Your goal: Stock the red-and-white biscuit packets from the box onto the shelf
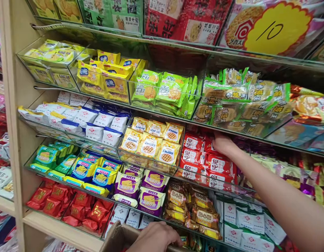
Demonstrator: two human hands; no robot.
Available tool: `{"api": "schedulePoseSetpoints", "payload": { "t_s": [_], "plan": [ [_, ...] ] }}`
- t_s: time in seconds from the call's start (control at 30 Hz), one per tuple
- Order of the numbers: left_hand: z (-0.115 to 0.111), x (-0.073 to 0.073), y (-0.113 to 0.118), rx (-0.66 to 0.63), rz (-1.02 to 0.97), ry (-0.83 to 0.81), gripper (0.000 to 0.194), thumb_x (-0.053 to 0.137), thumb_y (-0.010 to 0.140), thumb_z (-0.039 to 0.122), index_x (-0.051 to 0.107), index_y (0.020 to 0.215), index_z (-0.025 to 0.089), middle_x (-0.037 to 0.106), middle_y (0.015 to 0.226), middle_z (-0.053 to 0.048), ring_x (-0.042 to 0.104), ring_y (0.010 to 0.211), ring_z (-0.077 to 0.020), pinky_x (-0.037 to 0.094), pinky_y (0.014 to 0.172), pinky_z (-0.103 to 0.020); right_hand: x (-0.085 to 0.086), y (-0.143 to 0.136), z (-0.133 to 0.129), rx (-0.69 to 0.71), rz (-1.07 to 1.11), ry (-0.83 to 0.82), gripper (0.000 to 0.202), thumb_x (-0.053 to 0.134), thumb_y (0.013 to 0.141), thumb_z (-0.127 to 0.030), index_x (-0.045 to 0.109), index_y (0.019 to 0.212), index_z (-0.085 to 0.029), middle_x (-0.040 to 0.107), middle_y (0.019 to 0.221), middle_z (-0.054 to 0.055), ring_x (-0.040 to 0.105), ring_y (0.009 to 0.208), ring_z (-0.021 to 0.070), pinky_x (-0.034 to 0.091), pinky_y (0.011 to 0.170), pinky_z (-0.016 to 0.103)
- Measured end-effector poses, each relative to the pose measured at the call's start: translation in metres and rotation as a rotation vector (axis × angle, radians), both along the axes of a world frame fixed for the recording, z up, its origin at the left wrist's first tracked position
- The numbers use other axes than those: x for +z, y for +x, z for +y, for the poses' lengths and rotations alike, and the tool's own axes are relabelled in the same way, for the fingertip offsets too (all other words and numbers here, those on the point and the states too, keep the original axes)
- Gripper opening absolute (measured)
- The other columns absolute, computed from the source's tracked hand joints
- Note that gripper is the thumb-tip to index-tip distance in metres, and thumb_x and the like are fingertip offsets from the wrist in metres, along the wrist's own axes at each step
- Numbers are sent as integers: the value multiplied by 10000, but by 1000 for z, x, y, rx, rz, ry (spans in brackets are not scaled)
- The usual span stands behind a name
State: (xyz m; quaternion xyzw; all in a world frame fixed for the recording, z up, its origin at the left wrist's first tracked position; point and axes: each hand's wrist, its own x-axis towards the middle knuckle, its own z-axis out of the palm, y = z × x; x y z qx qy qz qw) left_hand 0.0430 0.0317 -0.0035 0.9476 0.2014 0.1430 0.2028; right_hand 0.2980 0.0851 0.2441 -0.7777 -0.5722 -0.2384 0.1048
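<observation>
At the bottom of the view, my left hand point(159, 235) has its fingers curled over the edge of an open cardboard box point(113, 235); the box's inside is mostly hidden. My right arm stretches in from the right. Its hand point(221, 142) is deep in a clear compartment of red snack packets point(192, 156), under the shelf above. Its fingers are hidden at the back of the packets, so whether they grip one does not show. Left of the red packets sit white and yellow cookie packets point(148, 144).
Glass dividers and shelf edges point(167, 111) frame the compartments. Green biscuit packets point(172, 89) lie above, and brown packets point(203, 213) and purple soda biscuit packets point(152, 199) below. A yellow price tag point(279, 28) hangs at the upper right. A wooden post point(16, 105) stands at left.
</observation>
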Motion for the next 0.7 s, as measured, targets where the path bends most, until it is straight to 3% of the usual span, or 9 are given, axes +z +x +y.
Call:
{"api": "schedulePoseSetpoints", "payload": {
  "t_s": [0.13, 0.27, 0.47, 0.7],
  "plan": [
    [-1, 2, -1, -3, -3, -22, 364, 558, 699, 542, 592, 1018, 371, 669, 959, 51, 583, 851, -169, 418, 711, -224, 7, 3, 12, -9, 40, -41, 455, 280, 878, -307, 395, 1274, -114, 437, 1300, 141, 441, 1165, 243, 368, 941, 312],
    [-2, 5, -2, 16, 18, -36, 379, 568, 688, 544, 584, 1030, 380, 662, 973, 59, 577, 861, -173, 418, 713, -228, 10, -2, 20, -40, 70, -70, 466, 307, 867, -368, 483, 1210, -106, 473, 1263, 156, 439, 1164, 262, 388, 924, 331],
    [-1, 8, 0, -1, 32, -21, 388, 563, 698, 538, 583, 1055, 390, 667, 971, 53, 584, 859, -175, 425, 702, -224, 5, -15, 7, -104, 78, -72, 445, 325, 815, -166, 445, 1241, -110, 494, 1233, 180, 526, 1062, 282, 451, 822, 371],
    [-3, 12, 0, 37, 51, -78, 410, 581, 670, 555, 579, 1048, 397, 660, 978, 47, 576, 872, -197, 414, 724, -261, -2, -14, 1, -14, 15, -88, 381, 309, 835, -225, 545, 1118, -126, 584, 1103, 174, 558, 999, 294, 447, 815, 380]
  ]
}}
